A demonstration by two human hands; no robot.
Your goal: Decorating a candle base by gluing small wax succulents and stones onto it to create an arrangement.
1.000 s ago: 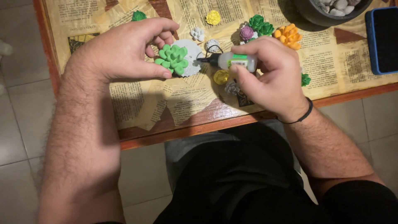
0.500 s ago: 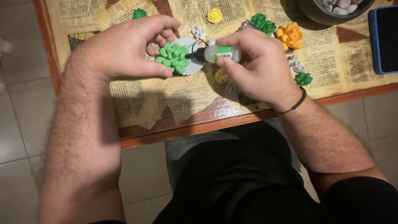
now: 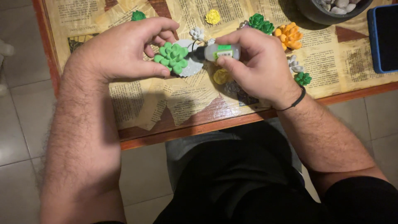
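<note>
Item 1. Left hand [image 3: 120, 49]: curled around a light green succulent rosette [image 3: 171, 57], thumb under its near edge, fingertips over the far edge. The pinch holds the rosette steady and presents its right side to the nozzle. The rosette lies on, or is held against, a round grey disc [image 3: 191, 66]; which of the two is hard to tell, since the fingers cover the join.

Item 2. Right hand [image 3: 259, 66]: closed on a small translucent glue bottle [image 3: 219, 52] with a green label, thumb below, fingers above, as for squeezing. The bottle lies sideways, its black nozzle pointing left, tip touching or just short of the rosette's edge by the left fingertips. A thin black cord bracelet [image 3: 295, 101] sits at the wrist.

Item 3. Loose pieces near the right fingers: a yellow rosette [image 3: 221, 76] just under the thumb; a grey rosette [image 3: 232, 87] beside the palm; a small white rosette [image 3: 196, 33] just beyond the nozzle. Past the right knuckles: an orange rosette [image 3: 289, 35], a dark green pair [image 3: 261, 22], a small green rosette [image 3: 303, 78]. Beyond the left fingers: a green piece [image 3: 139, 15] and a yellow flower [image 3: 213, 17].

Item 4. Surface: wooden table [image 3: 182, 124] with reddish edge, its top papered with old newsprint. Far right: a dark bowl of pale pebbles [image 3: 331, 10] and a blue-cased phone [image 3: 382, 39].

Item 5. Room: grey tiled floor [image 3: 20, 124] below; the person sits, dark clothing at the lap.
</note>
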